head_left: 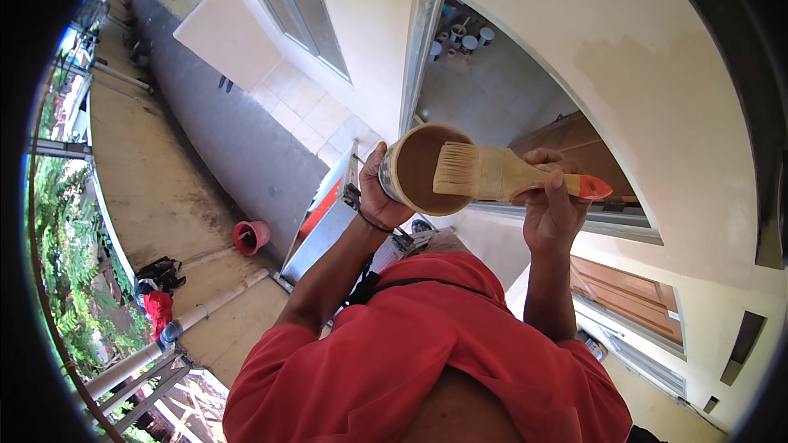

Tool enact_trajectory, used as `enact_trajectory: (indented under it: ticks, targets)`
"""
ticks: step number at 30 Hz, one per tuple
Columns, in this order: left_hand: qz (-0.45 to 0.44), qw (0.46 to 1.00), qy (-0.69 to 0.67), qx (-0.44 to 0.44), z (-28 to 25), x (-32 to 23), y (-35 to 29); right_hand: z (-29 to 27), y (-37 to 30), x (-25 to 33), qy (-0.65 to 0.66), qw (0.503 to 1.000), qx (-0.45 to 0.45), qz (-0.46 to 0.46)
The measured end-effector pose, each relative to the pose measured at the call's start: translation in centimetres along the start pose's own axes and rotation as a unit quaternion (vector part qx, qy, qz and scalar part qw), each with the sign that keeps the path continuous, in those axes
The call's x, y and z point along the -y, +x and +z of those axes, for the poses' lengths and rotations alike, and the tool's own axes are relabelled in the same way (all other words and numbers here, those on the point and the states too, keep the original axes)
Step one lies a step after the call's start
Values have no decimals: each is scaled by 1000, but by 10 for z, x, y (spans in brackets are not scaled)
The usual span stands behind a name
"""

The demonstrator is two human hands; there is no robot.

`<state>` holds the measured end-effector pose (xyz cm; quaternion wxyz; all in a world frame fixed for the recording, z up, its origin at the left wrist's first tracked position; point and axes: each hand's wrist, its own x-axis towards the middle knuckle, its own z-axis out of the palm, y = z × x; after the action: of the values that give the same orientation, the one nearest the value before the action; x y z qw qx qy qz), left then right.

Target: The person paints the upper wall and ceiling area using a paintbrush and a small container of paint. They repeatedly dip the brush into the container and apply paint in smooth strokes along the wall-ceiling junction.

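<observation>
My left hand (381,194) is wrapped round the side of a small round paint bucket (417,161), its mouth tilted up toward me. The inside looks coated in beige paint; how much it holds I cannot tell. In my right hand (548,217) is a wide paintbrush (492,174), gripped by its handle between thumb and fingers. Its handle end is orange-red, and the ferrule is smeared with beige. The bristles point left over the bucket's mouth, overlapping its right rim; whether they touch the rim is unclear.
Below me stands a metal ladder (316,226). A red bucket (250,237) sits on the ledge to the left. To the right rises a cream wall (657,107) with a damp-looking patch, around a window opening (492,82). Several paint pails (469,43) stand on the floor beyond it.
</observation>
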<state>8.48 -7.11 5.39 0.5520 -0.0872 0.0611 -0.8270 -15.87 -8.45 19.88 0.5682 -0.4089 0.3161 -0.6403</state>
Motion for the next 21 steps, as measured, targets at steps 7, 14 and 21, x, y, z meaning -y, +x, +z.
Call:
enact_trajectory:
  ticks: [7, 14, 21]
  targets:
    - [-3, 999, 15, -32, -5, 6, 2, -13, -6, -26, 100, 994, -45, -13]
    - [8, 997, 49, -64, -7, 11, 11, -14, -9, -28, 228, 965, -119, 49]
    - [6, 995, 81, -61, -5, 12, 25, -5, -10, -27, 214, 969, -97, 73]
